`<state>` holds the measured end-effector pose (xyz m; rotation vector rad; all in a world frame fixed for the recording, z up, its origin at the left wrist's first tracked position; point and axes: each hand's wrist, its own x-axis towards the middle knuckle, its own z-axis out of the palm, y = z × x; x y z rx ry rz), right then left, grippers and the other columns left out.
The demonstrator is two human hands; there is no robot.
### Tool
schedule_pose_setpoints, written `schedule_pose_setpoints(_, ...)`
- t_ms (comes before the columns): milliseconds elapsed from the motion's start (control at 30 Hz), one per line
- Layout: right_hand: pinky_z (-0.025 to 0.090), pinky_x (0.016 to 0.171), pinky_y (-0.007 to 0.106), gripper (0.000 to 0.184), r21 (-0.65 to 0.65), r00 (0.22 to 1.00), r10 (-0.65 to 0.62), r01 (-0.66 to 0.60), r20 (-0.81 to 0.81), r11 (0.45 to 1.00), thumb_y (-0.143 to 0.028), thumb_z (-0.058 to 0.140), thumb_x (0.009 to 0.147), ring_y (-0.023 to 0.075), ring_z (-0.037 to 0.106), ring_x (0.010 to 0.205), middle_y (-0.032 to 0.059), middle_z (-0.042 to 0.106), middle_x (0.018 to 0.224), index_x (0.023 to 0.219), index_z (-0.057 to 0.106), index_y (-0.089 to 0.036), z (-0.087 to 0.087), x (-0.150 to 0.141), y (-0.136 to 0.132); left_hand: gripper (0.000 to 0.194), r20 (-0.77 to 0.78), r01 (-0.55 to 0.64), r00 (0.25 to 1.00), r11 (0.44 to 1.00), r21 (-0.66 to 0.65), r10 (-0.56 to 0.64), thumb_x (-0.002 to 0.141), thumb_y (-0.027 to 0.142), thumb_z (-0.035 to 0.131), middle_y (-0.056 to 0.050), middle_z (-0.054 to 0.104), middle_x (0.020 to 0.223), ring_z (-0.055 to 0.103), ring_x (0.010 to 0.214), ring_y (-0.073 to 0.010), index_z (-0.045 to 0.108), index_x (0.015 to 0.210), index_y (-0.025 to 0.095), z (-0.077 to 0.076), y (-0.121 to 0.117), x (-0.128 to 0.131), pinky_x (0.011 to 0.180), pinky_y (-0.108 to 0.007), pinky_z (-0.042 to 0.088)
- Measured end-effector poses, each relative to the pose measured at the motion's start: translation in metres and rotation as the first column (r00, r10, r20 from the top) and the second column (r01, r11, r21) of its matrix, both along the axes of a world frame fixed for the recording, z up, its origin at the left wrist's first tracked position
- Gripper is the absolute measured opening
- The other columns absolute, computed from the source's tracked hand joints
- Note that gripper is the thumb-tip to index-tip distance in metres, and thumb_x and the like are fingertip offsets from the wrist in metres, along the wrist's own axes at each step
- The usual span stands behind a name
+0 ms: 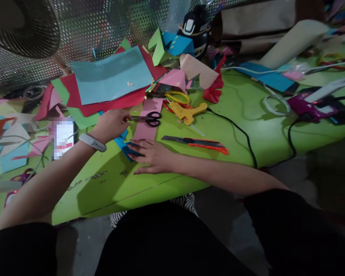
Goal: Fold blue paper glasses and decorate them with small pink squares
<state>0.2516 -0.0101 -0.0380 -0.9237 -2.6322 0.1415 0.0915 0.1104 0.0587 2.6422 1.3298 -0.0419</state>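
My left hand (112, 124), with a pale band on its wrist, has its fingers curled together at the blade end of a pair of black-handled scissors (152, 119). What the fingertips pinch, if anything, is hidden. The scissors lie across a pink paper strip (145, 132). My right hand (153, 156) rests flat, fingers stretched, over a folded blue paper piece (126, 147) and the strip's near end. Just right of that hand lies an orange and grey utility knife (195, 143). A yellow glue gun (186, 112) sits behind the knife.
Blue-grey sheets (112, 76) over red paper lie at the back. A phone (63, 140) and paper scraps (14, 130) are at left. A black bottle (195, 32), a fan (23, 27), a purple device (310, 105) and a black cord (241, 130) surround the green table (149, 188).
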Motion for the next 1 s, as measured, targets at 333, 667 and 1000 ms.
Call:
schedule_pose_setpoints(333,0.035,0.115,0.050,0.067,-0.037,1.000,0.005,-0.005,0.006,0.999,-0.064,0.049,0.093,0.0323,0.041,0.142,0.0199,0.053,0.146,0.133,0.062,-0.012,0.003,-0.001,0.000,0.032,-0.134,0.018,0.991,0.993,0.115,-0.003,0.086,0.023,0.052,-0.012,0.067,0.119,0.063,0.108,-0.0295,0.071,0.113,0.020,-0.014,0.012,0.002,0.081,-0.036,0.052)
schedule_pose_setpoints(667,0.036,0.113,0.052,0.064,-0.079,1.000,0.000,0.001,0.015,0.997,-0.061,0.053,0.093,0.0323,0.039,0.143,0.0194,0.051,0.148,0.135,0.060,-0.013,0.004,0.000,-0.001,0.030,-0.210,0.168,0.970,0.962,0.217,-0.122,0.086,0.010,0.047,-0.019,0.059,0.120,0.056,0.115,-0.0350,0.068,0.108,0.012,-0.023,0.007,0.021,0.082,-0.040,0.049)
schedule_pose_setpoints(1000,0.040,0.111,0.050,0.064,-0.026,1.000,0.004,-0.004,0.000,1.000,-0.062,0.048,0.095,0.0318,0.041,0.141,0.0171,0.055,0.145,0.134,0.060,-0.014,-0.001,0.001,-0.002,0.031,-0.112,-0.005,0.993,0.982,0.189,0.026,0.089,0.024,0.050,-0.016,0.065,0.116,0.063,0.105,-0.0336,0.066,0.115,0.017,-0.015,0.001,-0.001,0.076,-0.039,0.048)
